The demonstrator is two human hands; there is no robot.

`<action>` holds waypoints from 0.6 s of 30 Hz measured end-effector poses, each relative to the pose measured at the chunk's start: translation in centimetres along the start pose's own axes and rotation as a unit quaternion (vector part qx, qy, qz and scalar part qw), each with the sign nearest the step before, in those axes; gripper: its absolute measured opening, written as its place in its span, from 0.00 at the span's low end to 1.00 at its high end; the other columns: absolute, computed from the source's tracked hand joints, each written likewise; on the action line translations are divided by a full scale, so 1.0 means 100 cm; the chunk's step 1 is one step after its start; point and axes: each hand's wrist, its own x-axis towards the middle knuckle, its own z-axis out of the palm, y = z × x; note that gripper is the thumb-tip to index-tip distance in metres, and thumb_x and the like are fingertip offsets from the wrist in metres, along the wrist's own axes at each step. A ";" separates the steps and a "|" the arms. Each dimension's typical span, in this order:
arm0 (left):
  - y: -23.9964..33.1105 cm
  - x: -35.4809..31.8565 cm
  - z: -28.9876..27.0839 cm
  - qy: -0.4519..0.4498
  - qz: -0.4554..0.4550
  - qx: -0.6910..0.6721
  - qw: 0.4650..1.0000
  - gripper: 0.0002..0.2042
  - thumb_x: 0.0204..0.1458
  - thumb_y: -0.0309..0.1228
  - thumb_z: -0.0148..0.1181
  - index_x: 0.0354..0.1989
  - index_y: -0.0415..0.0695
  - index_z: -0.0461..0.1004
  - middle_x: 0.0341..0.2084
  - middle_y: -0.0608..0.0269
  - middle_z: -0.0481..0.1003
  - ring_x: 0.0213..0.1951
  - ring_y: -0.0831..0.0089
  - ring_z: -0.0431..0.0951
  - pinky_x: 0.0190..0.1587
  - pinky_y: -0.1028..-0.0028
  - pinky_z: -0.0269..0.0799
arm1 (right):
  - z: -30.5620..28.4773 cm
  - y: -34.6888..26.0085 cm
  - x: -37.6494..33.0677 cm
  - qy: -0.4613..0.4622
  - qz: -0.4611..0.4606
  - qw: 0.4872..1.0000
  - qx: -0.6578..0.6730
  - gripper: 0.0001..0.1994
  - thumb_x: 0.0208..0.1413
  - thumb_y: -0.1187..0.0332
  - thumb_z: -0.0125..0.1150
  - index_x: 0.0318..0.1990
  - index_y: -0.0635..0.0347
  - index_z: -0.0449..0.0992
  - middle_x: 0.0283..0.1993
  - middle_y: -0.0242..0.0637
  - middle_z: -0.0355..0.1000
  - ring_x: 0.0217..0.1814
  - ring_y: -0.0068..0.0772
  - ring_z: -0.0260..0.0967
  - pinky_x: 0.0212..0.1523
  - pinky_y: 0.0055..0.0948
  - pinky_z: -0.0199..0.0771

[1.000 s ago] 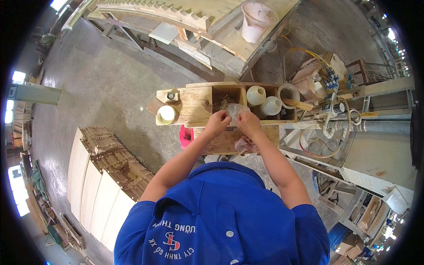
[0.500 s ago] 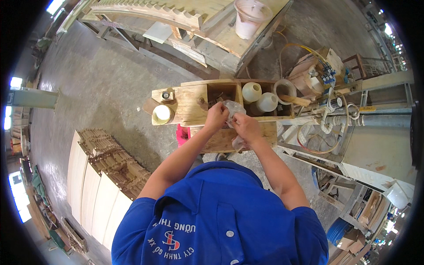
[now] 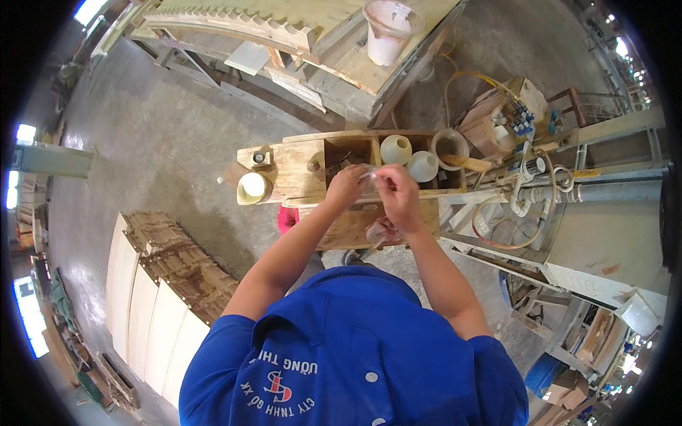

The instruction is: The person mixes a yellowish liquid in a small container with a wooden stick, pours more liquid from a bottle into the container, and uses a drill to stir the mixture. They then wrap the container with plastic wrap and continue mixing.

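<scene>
My left hand and my right hand are close together over the near edge of a wooden box with compartments. Both are closed on the upper part of a clear plastic bag, pinching it between the fingertips. The bag's lower end hangs beneath my right hand, with something reddish-brown showing through it. Just beyond my right hand, two whitish plastic bottles stand in one compartment. Beside them is a whitish tub with a wooden stick across it. Contents of the compartment behind my left hand are partly hidden.
A cup of pale paste stands at the box's left end. Ahead is a workbench bearing a white bucket. Stacked curved wooden pieces stand on the floor at left. Metal pipes and hoses are at right.
The plastic at my fingertips is gathered into a narrower strip. My right hand has turned and risen slightly, and the bag's lower end now hangs more visibly. The whole view has shifted a little.
</scene>
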 end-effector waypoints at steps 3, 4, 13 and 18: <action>-0.012 0.019 0.012 -0.085 -0.083 0.046 0.992 0.12 0.43 0.31 0.56 0.39 0.46 0.74 0.36 0.50 0.74 0.40 0.50 0.73 0.42 0.61 0.70 | -0.039 -0.027 0.002 0.122 -0.086 0.989 0.019 0.03 0.51 0.75 0.56 0.28 0.63 0.69 0.30 0.38 0.67 0.31 0.28 0.63 0.35 0.24 0.64; -0.032 0.022 0.016 -0.073 -0.062 0.061 0.994 0.13 0.42 0.32 0.58 0.38 0.45 0.74 0.39 0.54 0.75 0.45 0.54 0.72 0.47 0.61 0.68 | -0.050 -0.038 0.005 0.139 -0.088 0.986 0.028 0.04 0.51 0.76 0.55 0.27 0.63 0.68 0.31 0.38 0.67 0.32 0.26 0.63 0.36 0.23 0.64; 0.011 0.024 -0.015 0.122 0.015 -0.006 0.992 0.23 0.46 0.33 0.57 0.52 0.42 0.65 0.52 0.47 0.65 0.51 0.49 0.66 0.53 0.60 0.64 | -0.131 -0.012 -0.056 0.070 0.197 0.977 -0.025 0.07 0.52 0.76 0.54 0.24 0.62 0.64 0.29 0.33 0.69 0.27 0.18 0.61 0.30 0.18 0.62; -0.063 -0.068 -0.130 0.493 -0.143 -0.089 0.853 0.14 0.48 0.22 0.49 0.45 0.39 0.70 0.38 0.56 0.73 0.40 0.66 0.72 0.46 0.72 0.67 | -0.125 0.015 -0.098 -0.038 0.249 0.947 -0.200 0.05 0.48 0.74 0.56 0.28 0.64 0.66 0.23 0.36 0.67 0.24 0.23 0.63 0.27 0.23 0.64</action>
